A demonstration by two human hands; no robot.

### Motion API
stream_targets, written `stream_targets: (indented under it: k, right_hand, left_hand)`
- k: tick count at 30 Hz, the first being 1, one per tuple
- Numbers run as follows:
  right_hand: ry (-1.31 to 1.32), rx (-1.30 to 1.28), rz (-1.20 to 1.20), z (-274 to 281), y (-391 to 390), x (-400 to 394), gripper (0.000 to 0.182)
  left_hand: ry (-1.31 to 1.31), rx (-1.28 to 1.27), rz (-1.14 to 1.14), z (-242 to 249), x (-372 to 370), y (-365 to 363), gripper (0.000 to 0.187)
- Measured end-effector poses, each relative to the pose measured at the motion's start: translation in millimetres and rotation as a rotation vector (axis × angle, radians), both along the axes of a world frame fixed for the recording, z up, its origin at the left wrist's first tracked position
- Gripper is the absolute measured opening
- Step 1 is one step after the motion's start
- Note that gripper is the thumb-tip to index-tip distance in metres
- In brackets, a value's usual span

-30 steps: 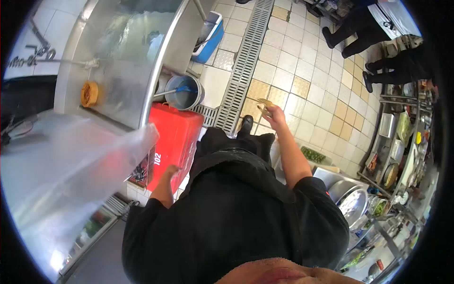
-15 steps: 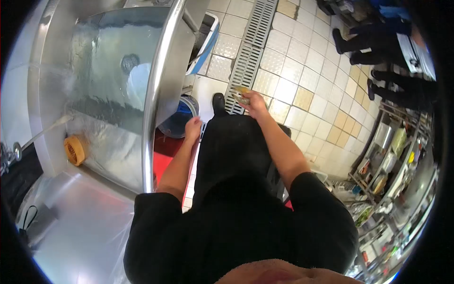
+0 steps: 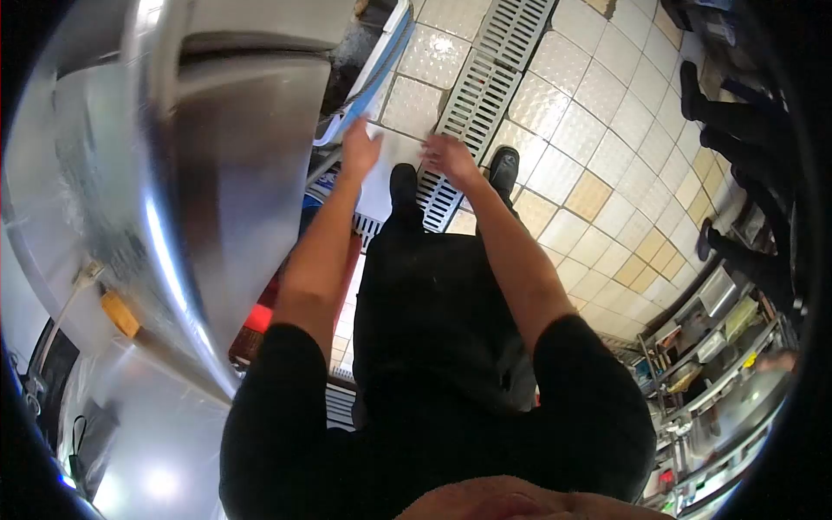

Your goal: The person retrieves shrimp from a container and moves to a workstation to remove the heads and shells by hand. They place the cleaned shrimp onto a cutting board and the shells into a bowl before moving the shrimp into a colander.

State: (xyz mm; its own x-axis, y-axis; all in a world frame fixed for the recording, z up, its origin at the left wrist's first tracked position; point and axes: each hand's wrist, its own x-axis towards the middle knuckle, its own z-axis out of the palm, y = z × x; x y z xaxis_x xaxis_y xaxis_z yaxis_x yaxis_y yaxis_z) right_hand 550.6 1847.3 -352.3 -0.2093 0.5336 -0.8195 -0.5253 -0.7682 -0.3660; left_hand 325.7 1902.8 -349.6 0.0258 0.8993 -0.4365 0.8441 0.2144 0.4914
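Note:
My left hand (image 3: 360, 149) is stretched forward with its fingers apart and nothing in it, near the blue and white bin (image 3: 368, 82). To its right, over the floor drain grate (image 3: 472, 104), my right hand (image 3: 448, 158) has its fingers spread and slightly blurred, and no object shows in it. The two hands are apart from each other. Beneath them are my black shoes (image 3: 504, 165) on the tiled floor.
A steel sink (image 3: 156, 208) with a rounded rim stands at the left, an orange-yellow basket (image 3: 120, 314) in it. Below the sink is a red item (image 3: 258, 318). People in dark trousers (image 3: 737, 108) stand at the upper right, above shelves of kitchen goods (image 3: 711, 347).
The view has shifted over the floor. My right hand no longer shows the small yellowish-green item it held. My left hand has reached forward beside the blue and white bin, and its fingers have opened.

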Motion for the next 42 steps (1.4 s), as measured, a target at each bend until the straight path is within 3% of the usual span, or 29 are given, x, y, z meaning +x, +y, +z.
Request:
stream_targets:
  k: [3,5,6,9,10,17,22,25,30,34,36,38,39,41,42]
  right_hand:
    - [0.006,-0.219,-0.069,-22,-87,43,0.038]
    - [-0.010,-0.320,-0.081,-34,-125,57,0.040]
    - [-0.007,-0.389,-0.023,-44,-135,59,0.039]
    - [-0.029,-0.150,0.116,-26,-109,54,0.037]
    - [-0.014,-0.183,0.115,-28,-108,54,0.037]
    - [-0.033,-0.172,0.161,-30,-84,46,0.038]
    - [-0.019,-0.151,0.184,-41,-71,38,0.035]
    - [-0.017,-0.152,0.179,-44,-68,32,0.034]
    - [-0.013,-0.139,0.194,-43,-62,27,0.034]
    - [0.007,-0.128,0.164,-51,-65,30,0.034]
    - [-0.012,-0.134,0.149,-51,-64,35,0.034]
    - [-0.038,-0.139,0.125,-53,-71,43,0.035]
    - [-0.038,-0.140,0.116,-55,-72,46,0.035]
    - [-0.040,-0.141,0.097,-58,-74,52,0.035]
    - [-0.050,-0.121,0.102,-54,-70,52,0.034]
  left_hand:
    - [0.253,0.042,-0.029,-41,6,67,0.078]
    - [0.308,-0.105,-0.027,-64,8,95,0.086]
    - [0.241,-0.094,-0.011,-112,-11,95,0.080]
    - [0.292,-0.250,0.104,-73,14,107,0.071]
    - [0.388,-0.161,0.119,-72,22,101,0.065]
    - [0.328,-0.042,0.138,-74,25,86,0.064]
    - [0.306,-0.073,0.148,-63,46,62,0.060]
    - [0.264,0.050,0.148,-67,55,35,0.063]
    - [0.115,-0.044,0.172,-58,80,3,0.070]
    - [-0.052,0.066,0.219,-75,88,-24,0.070]
    - [-0.428,-0.248,0.427,-89,50,-19,0.063]
    - [-0.508,-0.354,0.595,-142,-14,-13,0.055]
    - [-0.400,-0.293,0.650,-175,-47,-15,0.051]
    - [0.152,-0.296,0.424,-168,-75,-1,0.048]
    - [0.209,-0.374,0.357,-181,-86,-3,0.047]
